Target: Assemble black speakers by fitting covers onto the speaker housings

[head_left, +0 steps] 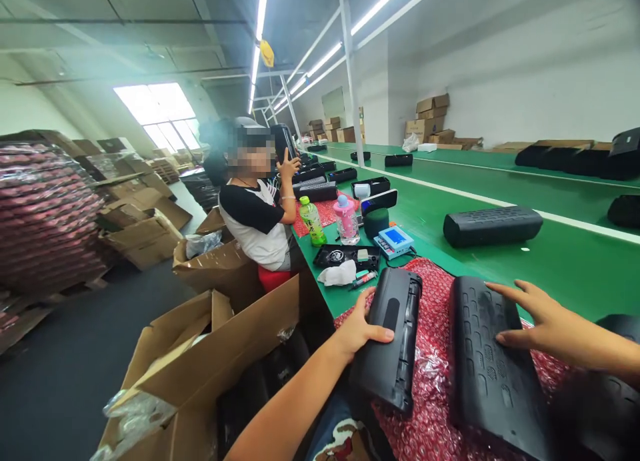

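My left hand [361,326] grips a black speaker housing [387,338] near its left edge, with the thumb across the top and the other fingers partly hidden. A long opening with clips and ribs runs down that housing's right side. My right hand [543,318] is open over a second black speaker housing [493,368], which has rows of oval slots. Its thumb and forefinger are apart and touch the upper surface. Under both housings lies red bubble wrap [433,354] on the green table.
A blue tester [394,241], a green-capped bottle [313,222], a pink-lidded bottle [346,221] and a white cloth [337,273] stand or lie beyond. Another housing [493,226] is on the green belt [425,208]. A co-worker [257,208] sits at left, beside open cartons [215,361].
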The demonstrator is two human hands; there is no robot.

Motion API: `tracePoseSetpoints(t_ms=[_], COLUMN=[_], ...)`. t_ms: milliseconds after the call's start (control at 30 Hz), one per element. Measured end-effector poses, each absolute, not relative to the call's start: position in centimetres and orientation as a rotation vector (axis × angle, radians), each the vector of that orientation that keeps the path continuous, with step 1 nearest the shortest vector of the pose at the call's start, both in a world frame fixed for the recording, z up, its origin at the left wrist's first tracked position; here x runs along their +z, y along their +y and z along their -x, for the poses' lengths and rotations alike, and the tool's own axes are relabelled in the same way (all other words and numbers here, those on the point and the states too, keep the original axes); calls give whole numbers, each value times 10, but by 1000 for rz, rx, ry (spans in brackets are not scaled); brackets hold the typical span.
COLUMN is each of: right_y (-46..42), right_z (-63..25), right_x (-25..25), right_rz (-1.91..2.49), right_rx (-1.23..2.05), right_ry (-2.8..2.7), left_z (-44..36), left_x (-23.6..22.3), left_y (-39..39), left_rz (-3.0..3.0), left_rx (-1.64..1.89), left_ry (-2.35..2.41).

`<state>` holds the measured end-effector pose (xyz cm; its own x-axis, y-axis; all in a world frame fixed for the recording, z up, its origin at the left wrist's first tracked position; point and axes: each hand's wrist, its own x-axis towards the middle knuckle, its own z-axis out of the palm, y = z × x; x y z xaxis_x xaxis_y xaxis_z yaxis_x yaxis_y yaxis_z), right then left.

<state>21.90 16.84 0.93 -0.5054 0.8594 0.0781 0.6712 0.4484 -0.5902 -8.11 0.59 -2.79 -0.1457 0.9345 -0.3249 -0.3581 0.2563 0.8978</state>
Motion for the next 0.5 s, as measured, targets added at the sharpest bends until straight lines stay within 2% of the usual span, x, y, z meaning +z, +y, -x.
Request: tracePoseSetpoints(t_ms=[100,233,333,400,500], right_y=[146,121,118,125,140], right_z=[-188,-147,-125,-114,-108], right_x=[33,52,60,68,84], right_rz=[1127,1083,1095,954,682], right_rx=[781,1350,1601,1657,1485], right_ry=[-2217,-2156,-2042,-1907,-1749], left_z=[82,82,77,71,57], left_x=[-27,-12,16,40,75], left_y=[5,8,22,39,72], left_rz=[-630,-581,-662,-820,-1130], left_rx=[1284,1321,1349,1408,1542], left_ry=[1202,1113,1068,1045,1020])
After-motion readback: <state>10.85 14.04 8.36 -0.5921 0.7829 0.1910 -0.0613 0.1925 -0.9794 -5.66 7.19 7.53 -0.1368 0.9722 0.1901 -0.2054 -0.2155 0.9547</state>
